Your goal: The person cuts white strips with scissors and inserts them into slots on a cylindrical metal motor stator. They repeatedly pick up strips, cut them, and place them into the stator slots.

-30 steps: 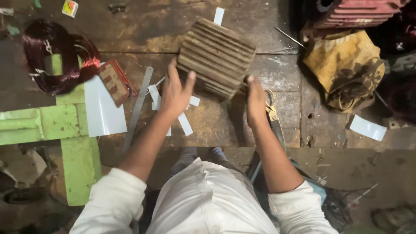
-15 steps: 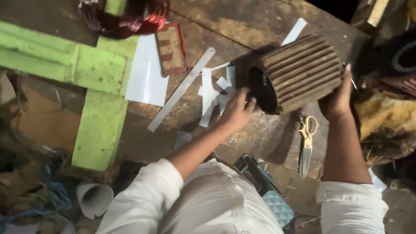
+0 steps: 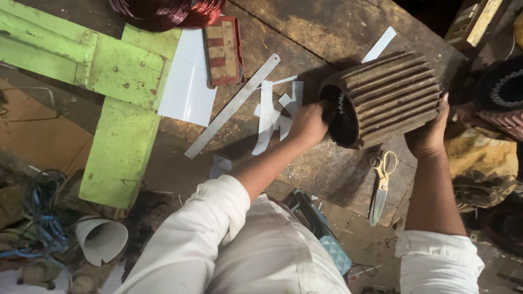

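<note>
A ribbed, rusty brown motor housing [image 3: 395, 95] lies on its side on the worn wooden bench [image 3: 327, 32], its open end facing left. My left hand [image 3: 309, 124] grips the rim of that open end, fingers curled into the dark bore. My right hand [image 3: 429, 135] presses against the housing's far end, fingers wrapped on its ribs. Both arms wear white sleeves.
Scissors [image 3: 379, 185] lie just below the housing. White paper strips [image 3: 269, 111], a steel ruler [image 3: 231, 107], a white sheet [image 3: 188, 81] and a red-striped block [image 3: 223, 50] lie left of it. A green wooden frame [image 3: 117, 136] and a copper wire coil [image 3: 163, 10] sit farther left.
The housing has been turned onto its side. My left hand moved from the paper strips to the housing's open rim, and the view swung left and closer.
</note>
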### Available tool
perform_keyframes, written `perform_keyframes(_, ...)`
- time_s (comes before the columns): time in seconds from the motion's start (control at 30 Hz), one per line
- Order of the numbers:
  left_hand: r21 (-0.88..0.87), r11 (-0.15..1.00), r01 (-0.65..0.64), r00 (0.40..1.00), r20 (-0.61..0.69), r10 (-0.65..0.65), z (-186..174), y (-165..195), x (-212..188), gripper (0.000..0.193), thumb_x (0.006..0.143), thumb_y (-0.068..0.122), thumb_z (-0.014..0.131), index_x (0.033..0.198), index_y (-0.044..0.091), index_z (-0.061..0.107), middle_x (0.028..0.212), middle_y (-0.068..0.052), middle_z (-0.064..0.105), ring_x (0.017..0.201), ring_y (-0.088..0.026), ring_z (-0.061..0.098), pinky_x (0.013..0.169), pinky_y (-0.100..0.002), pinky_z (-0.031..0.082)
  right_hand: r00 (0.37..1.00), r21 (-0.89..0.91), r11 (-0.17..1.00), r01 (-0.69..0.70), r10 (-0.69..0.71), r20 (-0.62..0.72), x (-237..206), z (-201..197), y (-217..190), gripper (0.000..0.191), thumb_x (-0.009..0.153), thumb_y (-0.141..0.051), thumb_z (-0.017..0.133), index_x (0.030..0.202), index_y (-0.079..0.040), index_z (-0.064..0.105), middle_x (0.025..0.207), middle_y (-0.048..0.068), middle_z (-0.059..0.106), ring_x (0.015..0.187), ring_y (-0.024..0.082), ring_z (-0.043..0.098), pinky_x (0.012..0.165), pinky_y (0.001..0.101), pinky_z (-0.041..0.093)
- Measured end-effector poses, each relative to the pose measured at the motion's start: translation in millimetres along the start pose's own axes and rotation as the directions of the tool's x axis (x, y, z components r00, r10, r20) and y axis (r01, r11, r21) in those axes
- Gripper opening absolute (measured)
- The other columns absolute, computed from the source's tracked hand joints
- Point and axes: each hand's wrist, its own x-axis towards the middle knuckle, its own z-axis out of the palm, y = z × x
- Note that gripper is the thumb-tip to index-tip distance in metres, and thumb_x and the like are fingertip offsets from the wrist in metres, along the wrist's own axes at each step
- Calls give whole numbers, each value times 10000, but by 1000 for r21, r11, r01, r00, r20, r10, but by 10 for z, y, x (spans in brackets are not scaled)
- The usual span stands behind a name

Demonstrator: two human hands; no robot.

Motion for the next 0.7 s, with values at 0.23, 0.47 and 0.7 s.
perform_keyframes(0.23, -94, 996, 4, 1000, -8, -4, 0, 25, -56, 223, 890, 112, 668, 1095, 39, 719, 887, -256, 713, 853, -443, 699, 771, -517, 551, 1000, -25, 1000, -10, 11, 16, 19, -51, 3, 754, 1042, -693, 416, 1524, -118, 491, 1547, 51, 521, 1456, 238, 473, 1263, 424, 349)
perform_keyframes(0.47, -133, 991, 1, 1000, -16, -3, -25, 124, -255, 396, 811, 92, 659, 1195, -2, 664, 1097, -240, 707, 984, -407, 703, 858, -452, 577, 999, -40, 998, -44, 44, -19, 5, -38, -2, 812, 1004, -729, 407, 1543, -123, 451, 1580, 65, 483, 1483, 255, 436, 1259, 429, 328)
perform_keyframes(0.7, 154, 938, -312, 942, -77, 326, 10, 101, -153, 345, 911, 100, 623, 1242, 6, 640, 1321, -233, 656, 1255, -402, 584, 1101, -509, 410, 975, 53, 999, 9, 4, -224, -456, 223, 323, 988, 922, -811, 402, 1621, -121, 291, 1679, 101, 354, 1538, 301, 353, 1264, 472, 277)
